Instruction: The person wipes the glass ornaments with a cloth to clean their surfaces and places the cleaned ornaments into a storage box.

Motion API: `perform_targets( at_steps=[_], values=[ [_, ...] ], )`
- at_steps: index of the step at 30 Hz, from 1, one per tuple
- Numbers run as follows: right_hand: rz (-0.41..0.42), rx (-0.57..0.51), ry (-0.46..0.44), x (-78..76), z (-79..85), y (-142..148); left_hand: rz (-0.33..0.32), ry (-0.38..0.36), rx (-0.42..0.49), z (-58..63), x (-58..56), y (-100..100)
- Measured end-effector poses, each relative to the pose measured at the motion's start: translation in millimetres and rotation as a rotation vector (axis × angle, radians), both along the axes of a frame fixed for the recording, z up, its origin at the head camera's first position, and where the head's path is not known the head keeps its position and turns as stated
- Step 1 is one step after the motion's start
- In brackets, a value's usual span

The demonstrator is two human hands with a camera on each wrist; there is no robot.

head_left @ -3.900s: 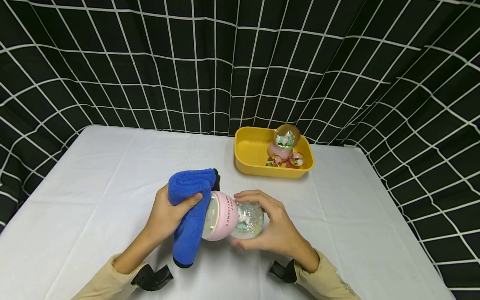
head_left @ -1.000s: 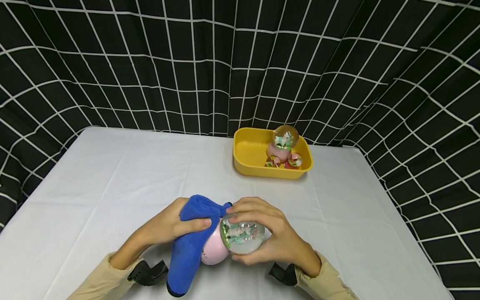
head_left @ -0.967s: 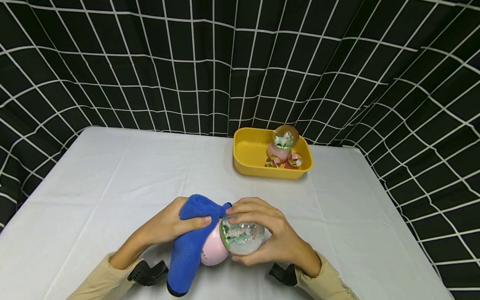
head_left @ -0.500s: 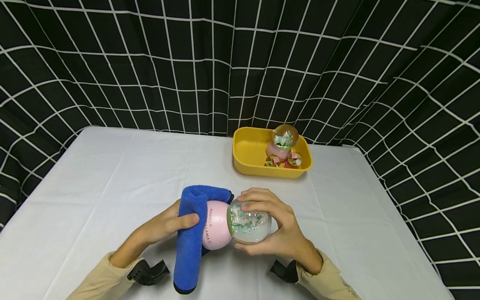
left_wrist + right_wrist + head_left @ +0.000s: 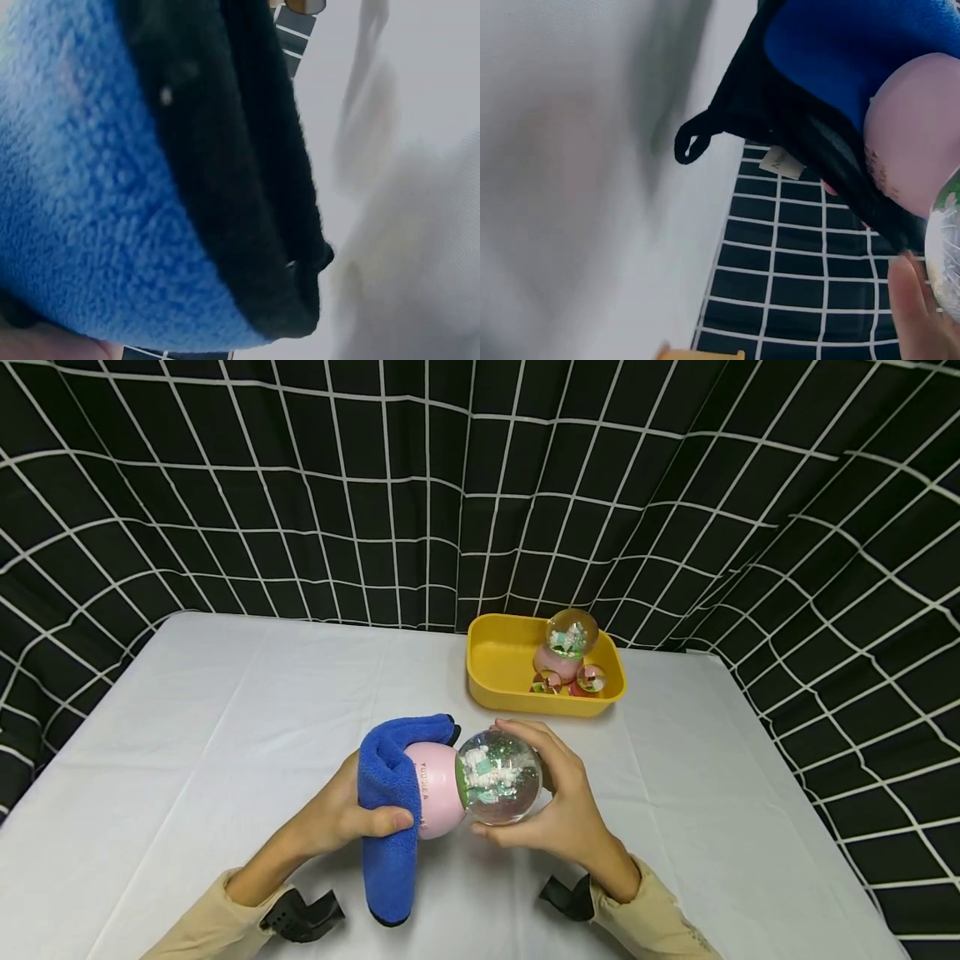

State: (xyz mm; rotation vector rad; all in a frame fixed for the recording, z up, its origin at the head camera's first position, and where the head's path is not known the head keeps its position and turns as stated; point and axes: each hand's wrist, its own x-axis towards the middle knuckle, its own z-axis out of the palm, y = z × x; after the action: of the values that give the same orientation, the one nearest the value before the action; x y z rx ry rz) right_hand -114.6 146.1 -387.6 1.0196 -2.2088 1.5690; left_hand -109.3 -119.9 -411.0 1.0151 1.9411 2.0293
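Observation:
A snow globe (image 5: 501,777) with a pink base lies sideways between the two hands in the head view, its glass ball to the right. Inside the ball stands a white and mint llama figure. My left hand (image 5: 341,814) grips the pink base through a folded blue towel (image 5: 390,860) with black edging, thumb on top. My right hand (image 5: 558,793) holds the glass ball from the right, fingers above and thumb below. In the left wrist view the towel (image 5: 97,187) fills much of the frame. The right wrist view has the pink base (image 5: 915,135) against the towel.
A yellow tray (image 5: 517,700) stands at the back of the white-covered table (image 5: 225,718). It contains another pink-based snow globe (image 5: 572,635) and two small globes (image 5: 591,678). A black curtain with white grid lines (image 5: 360,485) hangs behind and at the sides.
The snow globe and towel have been turned and raised slightly from their place one second ago. The right fingers have shifted behind the ball, leaving its front more visible. The tray stays put.

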Motion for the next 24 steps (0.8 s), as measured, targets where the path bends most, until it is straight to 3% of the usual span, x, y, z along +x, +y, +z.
perform_targets(
  at_steps=[6,12,17,24],
  values=[
    [-0.054,0.061,-0.096,2.4,3.3,-1,0.110,0.056,-0.013,2.3,2.2,0],
    [-0.026,0.066,-0.173,1.7,3.7,-2,0.237,0.093,-0.086,7.3,6.9,2],
    [0.014,0.038,-0.225,0.0,2.9,1,0.253,0.081,-0.149,11.0,11.3,7],
    [-0.051,0.065,-0.211,-1.5,-2.2,3,0.298,0.165,-0.367,13.7,15.4,14]
  ],
)
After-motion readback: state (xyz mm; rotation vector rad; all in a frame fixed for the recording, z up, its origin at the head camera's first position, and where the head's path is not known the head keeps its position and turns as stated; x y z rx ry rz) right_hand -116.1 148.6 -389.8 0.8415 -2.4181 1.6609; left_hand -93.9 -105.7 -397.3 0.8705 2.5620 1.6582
